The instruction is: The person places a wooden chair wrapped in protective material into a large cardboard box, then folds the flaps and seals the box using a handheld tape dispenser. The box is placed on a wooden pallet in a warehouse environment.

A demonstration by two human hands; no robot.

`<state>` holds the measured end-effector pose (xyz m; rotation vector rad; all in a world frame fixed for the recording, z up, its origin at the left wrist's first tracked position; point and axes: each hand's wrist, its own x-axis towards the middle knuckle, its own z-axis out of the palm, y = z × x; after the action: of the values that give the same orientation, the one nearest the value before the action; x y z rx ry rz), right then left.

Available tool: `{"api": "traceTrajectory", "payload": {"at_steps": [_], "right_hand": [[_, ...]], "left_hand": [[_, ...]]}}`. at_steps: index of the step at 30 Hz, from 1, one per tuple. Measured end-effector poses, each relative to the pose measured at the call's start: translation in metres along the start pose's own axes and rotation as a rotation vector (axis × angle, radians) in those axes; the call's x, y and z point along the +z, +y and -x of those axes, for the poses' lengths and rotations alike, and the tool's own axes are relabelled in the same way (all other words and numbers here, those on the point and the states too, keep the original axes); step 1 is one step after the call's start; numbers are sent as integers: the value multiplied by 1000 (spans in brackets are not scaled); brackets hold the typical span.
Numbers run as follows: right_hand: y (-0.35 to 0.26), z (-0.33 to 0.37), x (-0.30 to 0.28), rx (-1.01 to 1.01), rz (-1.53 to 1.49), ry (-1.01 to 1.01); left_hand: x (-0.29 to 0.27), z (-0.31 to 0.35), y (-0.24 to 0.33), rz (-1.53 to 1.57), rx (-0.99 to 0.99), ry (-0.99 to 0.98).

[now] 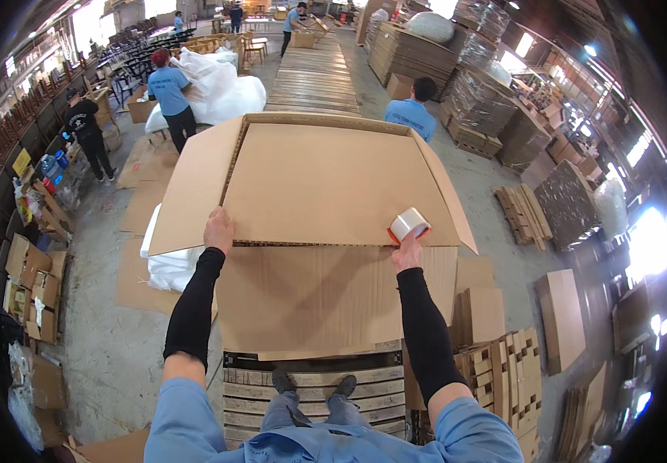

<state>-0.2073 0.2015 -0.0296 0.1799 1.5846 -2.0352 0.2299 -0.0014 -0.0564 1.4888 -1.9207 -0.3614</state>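
A large brown cardboard box (326,174) stands before me with its side flaps raised. Its near flap (303,305) folds down toward me. At the box's near left corner, my left hand (219,230) is closed on the edge of the left side flap (191,189); some of its fingers are hidden. Near the right end of the front edge, my right hand (407,253) is closed around a tape dispenser (409,224) with an orange-red frame and a wide roll of tape. The dispenser is held just over the cardboard.
I stand on a slatted roller conveyor (310,397), which carries on beyond the box (314,73). A person in blue (413,116) is just behind the box. Another (168,89) handles white wrapping (222,89). Wrapped stacks (476,100) and wooden pallets (522,216) stand right.
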Motion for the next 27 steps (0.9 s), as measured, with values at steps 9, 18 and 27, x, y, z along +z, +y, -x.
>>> {"api": "traceTrajectory", "payload": {"at_steps": [9, 18, 27], "right_hand": [[-58, -18, -36, 113, 805, -705], [-20, -26, 18, -148, 701, -829], [-33, -103, -3, -665, 1286, -557]], "left_hand": [[-1, 23, 12, -175, 276, -6], [37, 39, 72, -143, 502, -179], [34, 36, 92, -227, 294, -416]]}}
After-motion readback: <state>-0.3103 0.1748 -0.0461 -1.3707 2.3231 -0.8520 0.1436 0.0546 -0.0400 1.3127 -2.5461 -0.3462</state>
